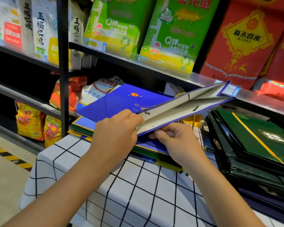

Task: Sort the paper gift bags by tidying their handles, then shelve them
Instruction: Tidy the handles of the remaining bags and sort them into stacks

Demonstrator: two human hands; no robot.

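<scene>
I hold a flat blue paper gift bag (184, 107) slightly spread at its mouth, its white inside showing. My left hand (116, 130) grips the near upper edge of the mouth. My right hand (172, 136) pinches the lower edge from beneath. Its gold cord handle (193, 120) hangs below the bag. Under it lies a pile of blue and green flat bags (121, 102) on the checked tablecloth (129, 185). A stack of dark green gift bags (252, 145) sits to the right.
A black metal shelf unit (62, 63) stands behind the table, with green rice bags (174, 33) and red boxes (246, 38) above, and sacks on lower shelves. A yellow-black floor stripe (8, 154) runs at left.
</scene>
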